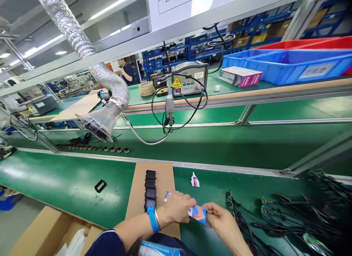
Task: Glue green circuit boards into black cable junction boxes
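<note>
My left hand (179, 207), with a blue band on its wrist, is closed on the left end of a small pink, blue and white packet (198, 214). Pinched at the packet's right end is my right hand (220, 220). Beyond them on the green bench (203, 175) lies a torn white and red scrap (195, 180). To the left, a column of black plastic frames (150, 184) stands on a cardboard sheet (137, 186). A small printed piece (167, 196) shows just behind my left hand.
Black cables (275, 226) lie at the right. A single black frame (100, 186) sits on the left bench. Above hang a duct nozzle (100, 120) and looped cables. The shelf holds a grey device (189, 78), a pink box (240, 76) and blue bins (302, 65). A person (127, 72) stands behind.
</note>
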### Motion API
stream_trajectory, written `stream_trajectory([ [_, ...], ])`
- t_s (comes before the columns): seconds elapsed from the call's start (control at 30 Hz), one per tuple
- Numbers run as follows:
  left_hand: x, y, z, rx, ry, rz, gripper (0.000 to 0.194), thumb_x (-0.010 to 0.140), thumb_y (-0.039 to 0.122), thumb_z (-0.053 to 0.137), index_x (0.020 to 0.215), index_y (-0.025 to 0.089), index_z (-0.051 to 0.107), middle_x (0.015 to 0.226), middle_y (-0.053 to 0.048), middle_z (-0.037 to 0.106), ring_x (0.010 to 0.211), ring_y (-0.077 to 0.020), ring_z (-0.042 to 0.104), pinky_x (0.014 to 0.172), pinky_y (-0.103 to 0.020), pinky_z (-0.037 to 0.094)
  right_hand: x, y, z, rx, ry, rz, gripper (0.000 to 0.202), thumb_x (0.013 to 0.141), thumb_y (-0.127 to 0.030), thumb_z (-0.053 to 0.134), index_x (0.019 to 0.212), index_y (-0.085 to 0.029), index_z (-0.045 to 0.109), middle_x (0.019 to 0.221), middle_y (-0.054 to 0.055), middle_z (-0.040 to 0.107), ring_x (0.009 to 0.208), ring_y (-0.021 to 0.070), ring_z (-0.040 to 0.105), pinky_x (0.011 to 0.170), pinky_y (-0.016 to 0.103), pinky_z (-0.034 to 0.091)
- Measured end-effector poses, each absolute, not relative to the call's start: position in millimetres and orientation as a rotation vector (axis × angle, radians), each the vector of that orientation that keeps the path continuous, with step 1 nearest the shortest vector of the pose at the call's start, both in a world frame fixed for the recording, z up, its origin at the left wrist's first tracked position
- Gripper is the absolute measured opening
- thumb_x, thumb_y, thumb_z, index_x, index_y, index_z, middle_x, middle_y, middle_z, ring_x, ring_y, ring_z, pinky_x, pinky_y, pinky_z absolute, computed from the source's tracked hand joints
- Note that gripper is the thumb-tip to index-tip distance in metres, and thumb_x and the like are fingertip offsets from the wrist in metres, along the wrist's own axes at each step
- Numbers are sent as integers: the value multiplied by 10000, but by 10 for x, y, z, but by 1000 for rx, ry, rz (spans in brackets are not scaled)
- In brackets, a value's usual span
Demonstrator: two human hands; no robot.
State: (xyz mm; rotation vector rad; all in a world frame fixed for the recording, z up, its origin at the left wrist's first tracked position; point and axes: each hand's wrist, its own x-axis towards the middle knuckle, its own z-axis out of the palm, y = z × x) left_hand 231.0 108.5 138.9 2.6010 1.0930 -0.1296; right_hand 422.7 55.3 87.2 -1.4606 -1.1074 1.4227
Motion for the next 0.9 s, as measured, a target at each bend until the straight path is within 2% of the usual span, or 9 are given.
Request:
stream_trajectory([
  [0.13,2275,1122,1393,2539,1153,-235,339,730,304,700,1041,231,586,1037,-72,696,934,-274,678,766,-328,483,4163,540,772,-1467,-1011,1336,290,565,-271,468,778,-208,655,724,20,644,648,164,568,583,258,432],
  [0.2,2266,1152,1426,2541,1202,-289,321,764,246,656,1072,212,574,1070,-92,695,965,-283,680,786,-339,489,4057,512,777,-1461,-929,1276,257,575,-264,520,782,-217,665,799,26,653,743,177,587,654,268,467],
  [0.27,2271,1224,1461,2567,1227,-351,313,782,182,607,1092,191,563,1085,-105,694,987,-291,684,793,-349,495,3946,523,778,-1426,-836,1247,168,568,-262,569,702,-212,658,865,48,661,835,200,601,677,270,490],
  [0.37,2329,1390,1493,2629,1201,-456,337,766,157,614,1099,182,565,1085,-105,698,1007,-310,689,796,-367,506,3867,602,719,-1326,-669,1259,194,564,-280,580,720,-201,665,1117,81,653,906,225,619,618,278,519],
  [0.4,2362,1436,1498,2647,1191,-488,345,763,166,626,1103,182,570,1090,-107,699,1011,-317,691,798,-374,509,3863,619,679,-1282,-611,1282,206,569,-294,575,733,-198,653,1133,83,645,878,223,626,591,285,526],
  [0.53,2540,1515,1471,2701,1161,-618,436,717,188,701,1142,174,603,1119,-122,703,1009,-338,693,814,-398,515,3851,588,437,-1122,-399,1416,222,634,-392,555,696,-180,575,917,76,650,789,210,636,547,300,546],
  [0.7,2854,1526,1354,2841,1035,-763,563,608,39,708,1165,107,653,1098,-192,694,987,-376,679,831,-434,496,3759,598,101,-1052,-134,1544,342,705,-451,625,892,-170,678,854,71,674,684,164,645,502,230,506],
  [0.9,3086,1477,1274,3053,839,-742,318,762,77,581,1045,124,716,1041,-215,661,1036,-397,609,891,-496,423,3778,764,-211,-924,133,1564,312,856,-445,513,918,-180,666,817,53,672,663,121,662,578,216,523],
])
